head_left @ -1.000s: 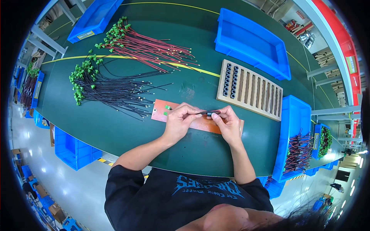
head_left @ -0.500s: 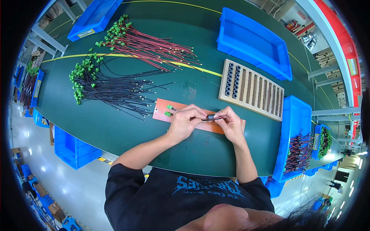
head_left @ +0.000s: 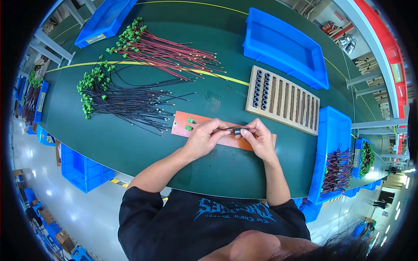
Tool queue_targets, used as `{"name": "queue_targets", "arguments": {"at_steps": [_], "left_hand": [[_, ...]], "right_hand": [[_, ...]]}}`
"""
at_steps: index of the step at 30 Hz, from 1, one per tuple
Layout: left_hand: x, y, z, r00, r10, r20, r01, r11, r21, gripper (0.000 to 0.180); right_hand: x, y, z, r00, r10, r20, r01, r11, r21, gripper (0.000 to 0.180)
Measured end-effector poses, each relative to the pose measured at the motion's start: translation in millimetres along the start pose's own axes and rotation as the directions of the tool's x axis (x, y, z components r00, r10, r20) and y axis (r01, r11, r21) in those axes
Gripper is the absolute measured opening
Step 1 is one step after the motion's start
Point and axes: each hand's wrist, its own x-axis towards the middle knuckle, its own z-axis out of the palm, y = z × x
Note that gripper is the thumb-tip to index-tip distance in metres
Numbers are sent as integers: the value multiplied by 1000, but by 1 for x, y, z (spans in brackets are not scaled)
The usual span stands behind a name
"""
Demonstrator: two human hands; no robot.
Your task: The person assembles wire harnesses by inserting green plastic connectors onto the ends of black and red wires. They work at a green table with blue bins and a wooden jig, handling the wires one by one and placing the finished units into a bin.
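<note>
Over the orange-red board [head_left: 179,126], a short black cylindrical core [head_left: 237,131] sits between my two hands with dark and reddish wires [head_left: 247,127] running at it. My left hand [head_left: 204,138] is closed in a pinch on the wires at the core's left side. Thumb and fingers of my right hand [head_left: 261,141] close on the core's right end and the wire bent over it. Two green connectors, an upper one [head_left: 190,121] and a lower one [head_left: 188,128], lie on the board just left of my left hand. My fingertips hide part of the wires.
Black wires [head_left: 126,102] and red wires [head_left: 174,54] with green connectors lie spread at the left. A slotted wooden rack [head_left: 285,99] holds several black cores at right. Blue bins stand behind it [head_left: 285,50] and beside it [head_left: 333,126], the latter holding finished-looking wire bundles [head_left: 337,172].
The wire by my right hand, earlier below the core, now bends above it. My right thumb has shifted onto the core's end, and my left hand has moved slightly left.
</note>
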Motion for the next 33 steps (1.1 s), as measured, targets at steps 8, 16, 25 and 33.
{"name": "queue_targets", "arguments": {"at_steps": [8,16,25,33], "left_hand": [[-1,-6,-8,1000,-21,-4,21,994,111,7],[-1,-3,-5,998,-31,-47,31,1000,0,8],[-2,-3,0,994,-22,-107,8,991,-133,12],[-1,-8,-3,996,-51,-67,48,998,-41,9]], "right_hand": [[-2,-3,0,999,-32,17,32,999,3,10],[-1,-5,-1,999,32,42,-33,999,14,17],[0,1,-7,999,-23,22,25,992,-124,23],[1,10,-1,991,-120,-53,116,991,-74,19]]}}
